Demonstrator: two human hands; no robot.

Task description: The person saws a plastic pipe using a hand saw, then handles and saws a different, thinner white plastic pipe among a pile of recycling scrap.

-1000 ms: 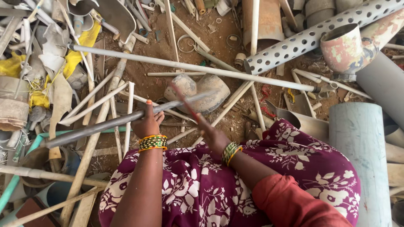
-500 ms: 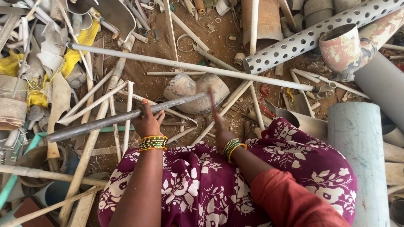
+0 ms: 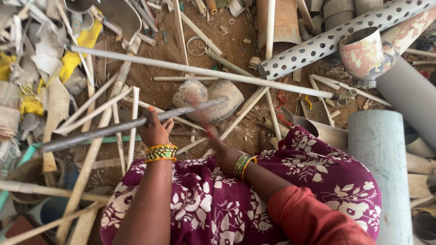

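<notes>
Grey plastic made up the long pipe [image 3: 131,124], which lay slantwise across the dirt floor [image 3: 227,45] with its far end propped on a broken clay-coloured pot [image 3: 209,97], seemingly so that it stayed raised and steady for working. From the head view the left hand [image 3: 154,131] had its grip closed around the pipe near the middle, pinning it in place, while the right hand [image 3: 225,154] was clenched on a thin blurred tool [image 3: 204,122] angled up toward the pipe, which I could not identify.

Matt grey plastic pipe [image 3: 131,124], glossy bangles [image 3: 161,153], printed cloth [image 3: 254,199], rough dirt ground [image 3: 222,45].
</notes>
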